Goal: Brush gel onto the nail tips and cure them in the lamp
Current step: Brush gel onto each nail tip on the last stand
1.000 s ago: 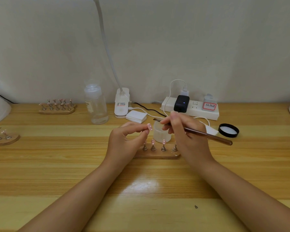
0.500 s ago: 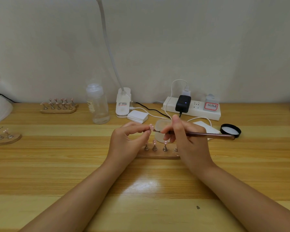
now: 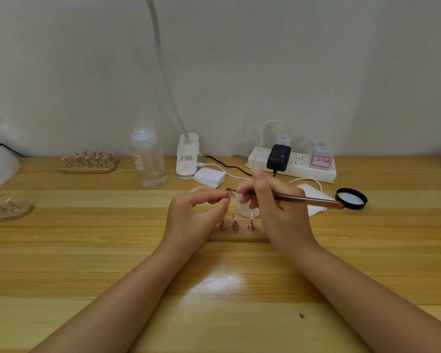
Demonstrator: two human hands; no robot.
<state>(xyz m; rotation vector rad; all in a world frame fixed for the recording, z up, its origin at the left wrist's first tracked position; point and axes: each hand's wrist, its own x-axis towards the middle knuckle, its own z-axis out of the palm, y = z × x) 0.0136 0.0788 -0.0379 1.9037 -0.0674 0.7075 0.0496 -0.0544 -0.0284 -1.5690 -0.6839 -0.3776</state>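
Left hand (image 3: 192, 215) pinching small pink nail tip (image 3: 230, 195) in fingertip grip, right hand (image 3: 275, 207) grasping slim brown wooden brush (image 3: 303, 200), bristle end touching tip, oblong wooden holder (image 3: 237, 235) with three upright pegs just below both grips on pale wooden surface (image 3: 112, 250), round black lid (image 3: 351, 198) beyond brush handle end.

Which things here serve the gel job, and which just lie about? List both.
In use: left hand pinching a nail tip; right hand holding the brush; wooden stand; gel jar, black lid.

Lying about: clear bottle, power strip, white pads, far stand of tips.
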